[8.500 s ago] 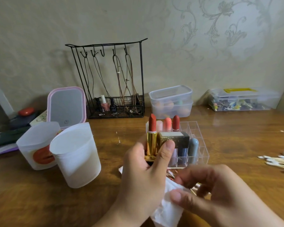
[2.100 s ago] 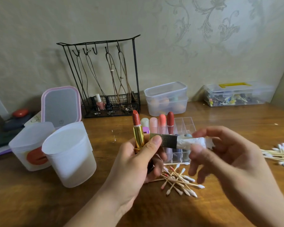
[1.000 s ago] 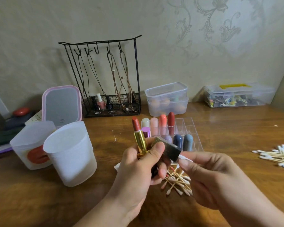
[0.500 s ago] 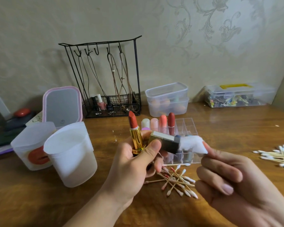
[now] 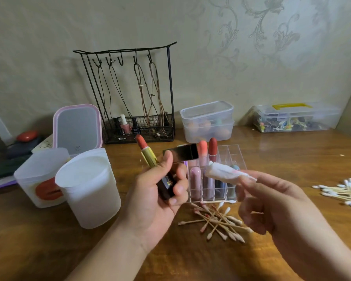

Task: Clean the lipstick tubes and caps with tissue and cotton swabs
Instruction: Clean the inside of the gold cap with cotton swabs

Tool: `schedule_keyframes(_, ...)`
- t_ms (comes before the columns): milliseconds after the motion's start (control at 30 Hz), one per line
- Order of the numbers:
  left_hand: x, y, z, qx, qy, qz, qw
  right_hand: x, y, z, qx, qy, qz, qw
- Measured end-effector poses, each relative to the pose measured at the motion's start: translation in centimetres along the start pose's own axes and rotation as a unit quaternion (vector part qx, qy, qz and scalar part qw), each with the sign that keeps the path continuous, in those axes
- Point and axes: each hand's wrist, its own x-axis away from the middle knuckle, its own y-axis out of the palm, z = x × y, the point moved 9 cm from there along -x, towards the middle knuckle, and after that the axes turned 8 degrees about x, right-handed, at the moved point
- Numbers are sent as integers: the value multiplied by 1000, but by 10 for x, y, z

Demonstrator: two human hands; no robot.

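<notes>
An open lipstick and its dark cap are gripped in the left hand; rolled tissue is pinched by the right hand fingers.

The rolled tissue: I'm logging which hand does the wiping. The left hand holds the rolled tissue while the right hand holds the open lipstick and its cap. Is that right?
The hands are swapped. In the head view the right hand pinches the rolled tissue, and the left hand holds the open lipstick and its cap.
</notes>
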Motion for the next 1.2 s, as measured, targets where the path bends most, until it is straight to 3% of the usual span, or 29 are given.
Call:
schedule_keyframes(67, -1, -4, 6, 15, 15, 20, 1000, 5, 5, -6, 145, -77, -16, 986)
schedule_keyframes(100, -1, -5, 8, 16, 20, 26, 999, 8, 10, -9, 254, -125, -22, 959)
schedule_keyframes(200, 0, -4, 11, 6, 26, 21, 999, 18, 36, -2, 535, -227, -39, 812)
schedule_keyframes(300, -1, -3, 7, -1, 14, 16, 1000, 24, 56, 10, 613, -297, -49, 730)
schedule_keyframes(400, 0, -4, 5, -7, 8, 19, 1000, 25, 60, 11, 621, -323, -44, 713)
schedule_keyframes(533, 2, -3, -2, -14, -7, 16, 1000, 24, 45, -8, 571, -337, 26, 748)
schedule_keyframes(633, 6, 4, -18, -10, -44, -14, 999, 19, 22, -23, 405, -305, 65, 859)
schedule_keyframes(733, 15, 14, -37, -13, -96, -58, 994, 14, 17, -24, 214, -266, 14, 940)
schedule_keyframes(833, 21, 23, -47, -53, -117, -104, 986, 13, 28, -22, 110, -248, -61, 961)
schedule_keyframes(933, 22, 23, -49, -50, -124, -94, 987, 17, 17, -31, 54, -264, -8, 963)
schedule_keyframes(1067, 16, 22, -37, 48, -74, -51, 995, 22, 6, -31, 85, -246, 58, 964)
schedule_keyframes(1200, 15, 26, -29, 65, -18, -87, 994, 16, 26, -7, 177, -146, -8, 973)
